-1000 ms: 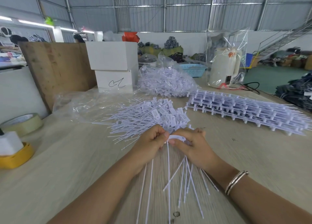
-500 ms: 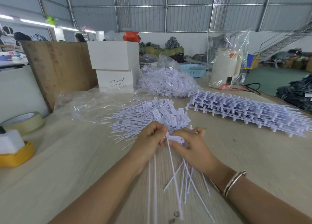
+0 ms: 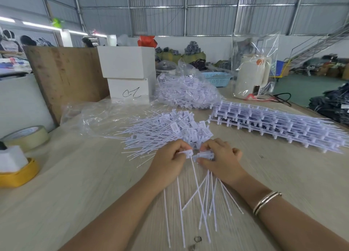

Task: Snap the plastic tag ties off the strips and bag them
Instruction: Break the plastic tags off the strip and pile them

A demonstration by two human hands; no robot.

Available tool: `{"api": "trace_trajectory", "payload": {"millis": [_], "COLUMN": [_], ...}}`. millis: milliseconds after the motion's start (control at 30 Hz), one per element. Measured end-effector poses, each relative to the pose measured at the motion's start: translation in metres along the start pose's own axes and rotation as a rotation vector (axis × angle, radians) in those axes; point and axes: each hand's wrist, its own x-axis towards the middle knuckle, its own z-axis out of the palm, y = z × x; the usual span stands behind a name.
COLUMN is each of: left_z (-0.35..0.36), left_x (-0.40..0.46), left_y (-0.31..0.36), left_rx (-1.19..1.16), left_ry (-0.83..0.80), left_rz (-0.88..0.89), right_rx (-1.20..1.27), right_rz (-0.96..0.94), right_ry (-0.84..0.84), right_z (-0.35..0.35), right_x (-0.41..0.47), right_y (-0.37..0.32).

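My left hand (image 3: 169,156) pinches the flat head of a white tag tie (image 3: 187,153), its long tail running down toward me. My right hand (image 3: 221,159) grips the heads of a short strip of tag ties (image 3: 204,155), whose tails fan out over the table below. The two heads sit a small gap apart. Behind my hands lies a loose heap of snapped-off ties (image 3: 166,131). A stack of whole strips (image 3: 273,126) lies at the right. A clear bag (image 3: 187,92) full of ties stands further back, and an empty clear bag (image 3: 105,116) lies at the left.
Two white boxes (image 3: 128,75) stand against a wooden board (image 3: 64,77) at the back left. Tape rolls (image 3: 26,137) and a yellow roll (image 3: 18,177) sit at the left edge. A white kettle in plastic (image 3: 251,77) and a blue basket (image 3: 217,78) are at the back right.
My hands have drawn slightly apart, and the tie in my left hand is now separate from the strip in my right. Its tail has swung a little to the right.
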Motion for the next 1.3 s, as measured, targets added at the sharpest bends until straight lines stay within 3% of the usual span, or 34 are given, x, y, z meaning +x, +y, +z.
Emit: {"api": "trace_trajectory", "payload": {"millis": [133, 267, 400, 567, 767, 933, 1200, 1300], "left_z": [0.002, 0.005, 0.004, 0.006, 0.003, 0.002, 0.002, 0.001], "left_x": [-0.003, -0.003, -0.002, -0.001, 0.0, 0.001, 0.0, -0.001], "left_y": [0.0, -0.002, -0.003, -0.004, -0.005, -0.011, -0.007, -0.006], "left_rx": [0.157, 0.118, 0.052, 0.01, 0.131, 0.192, 0.289, 0.17], "left_ry": [-0.016, -0.027, 0.004, -0.006, 0.023, -0.096, -0.052, -0.04], "left_rz": [0.122, 0.088, 0.11, 0.14, 0.1, -0.05, 0.104, 0.078], "right_rx": [-0.027, 0.109, 0.255, 0.359, 0.442, 0.473, 0.49, 0.556], "right_rz": [-0.019, -0.086, -0.156, -0.112, -0.075, -0.045, -0.175, -0.21], "right_ry": [0.086, 0.149, -0.013, -0.117, -0.038, -0.072, -0.213, -0.21], "right_z": [-0.002, -0.006, -0.009, -0.011, -0.015, -0.015, -0.014, -0.016], "right_x": [-0.001, -0.003, -0.01, -0.009, -0.01, -0.01, -0.011, -0.011], "right_y": [-0.001, -0.008, -0.02, -0.019, -0.02, -0.02, -0.02, -0.021]}}
